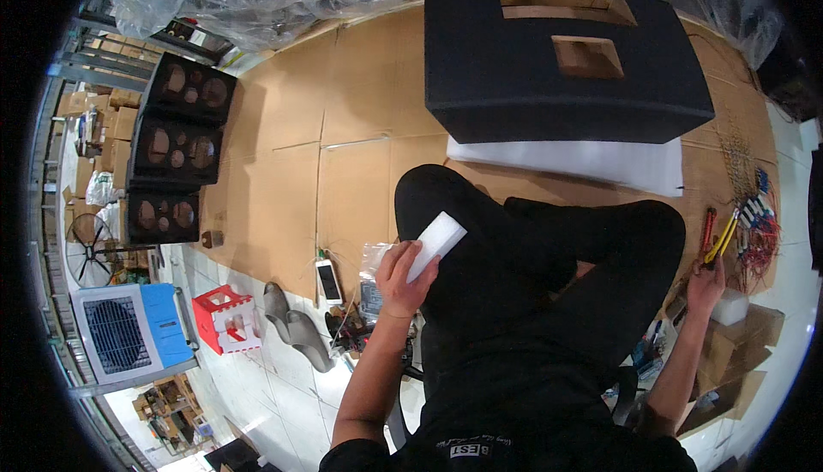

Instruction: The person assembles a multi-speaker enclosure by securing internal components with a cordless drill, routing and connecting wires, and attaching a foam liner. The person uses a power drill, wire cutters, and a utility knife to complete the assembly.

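Observation:
My left hand (400,282) is closed round a white foam block (442,239), held above my left thigh. Out to the right, my right hand (706,285) has its fingers closed at the lower end of yellow-handled pliers (727,234). A red-handled tool (708,228) lies just left of the pliers. Beyond my legs sits a large black cabinet (514,78) with a square cutout and a wider recess. White foam sheet (566,163) shows under its near side.
Brown cardboard (274,189) covers the floor. Three black speaker cabinets (176,146) stand at left. Coloured wires with connectors (759,223) lie at far right, near a cardboard box (737,343). A phone (327,279), grey slippers (300,330) and a red-white stool (226,319) are at left.

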{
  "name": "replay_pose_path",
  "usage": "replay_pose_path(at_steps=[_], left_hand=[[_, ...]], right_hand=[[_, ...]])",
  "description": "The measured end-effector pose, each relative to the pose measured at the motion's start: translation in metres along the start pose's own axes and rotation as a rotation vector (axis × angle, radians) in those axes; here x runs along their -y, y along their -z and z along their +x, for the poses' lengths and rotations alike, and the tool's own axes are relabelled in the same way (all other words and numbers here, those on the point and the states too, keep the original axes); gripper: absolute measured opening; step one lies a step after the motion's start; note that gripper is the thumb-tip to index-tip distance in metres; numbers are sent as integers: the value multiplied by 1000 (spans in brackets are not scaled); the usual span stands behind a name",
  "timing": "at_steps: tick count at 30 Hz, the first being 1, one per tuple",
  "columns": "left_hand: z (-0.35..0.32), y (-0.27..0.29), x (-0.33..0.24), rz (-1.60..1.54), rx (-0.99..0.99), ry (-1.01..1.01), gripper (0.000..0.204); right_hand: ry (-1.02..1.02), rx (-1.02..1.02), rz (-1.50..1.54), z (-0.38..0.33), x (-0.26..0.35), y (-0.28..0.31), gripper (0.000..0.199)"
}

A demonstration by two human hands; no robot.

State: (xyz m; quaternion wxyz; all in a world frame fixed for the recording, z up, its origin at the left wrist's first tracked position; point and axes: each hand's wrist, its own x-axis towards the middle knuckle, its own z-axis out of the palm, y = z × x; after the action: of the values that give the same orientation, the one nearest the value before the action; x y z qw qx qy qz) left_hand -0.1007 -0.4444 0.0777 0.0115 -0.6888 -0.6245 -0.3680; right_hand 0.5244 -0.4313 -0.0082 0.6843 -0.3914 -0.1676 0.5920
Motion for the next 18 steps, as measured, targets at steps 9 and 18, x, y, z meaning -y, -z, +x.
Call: replay_pose_path(at_steps=[9, 18], left_hand=[[-3, -6, 2, -91, -54, 5, 44], [-3, -1, -3, -116, -48, -10, 45]], right_hand=[[-250, -12, -126, -78, -66, -193, 35], [-438, 420, -297, -114, -137, -344, 41]])
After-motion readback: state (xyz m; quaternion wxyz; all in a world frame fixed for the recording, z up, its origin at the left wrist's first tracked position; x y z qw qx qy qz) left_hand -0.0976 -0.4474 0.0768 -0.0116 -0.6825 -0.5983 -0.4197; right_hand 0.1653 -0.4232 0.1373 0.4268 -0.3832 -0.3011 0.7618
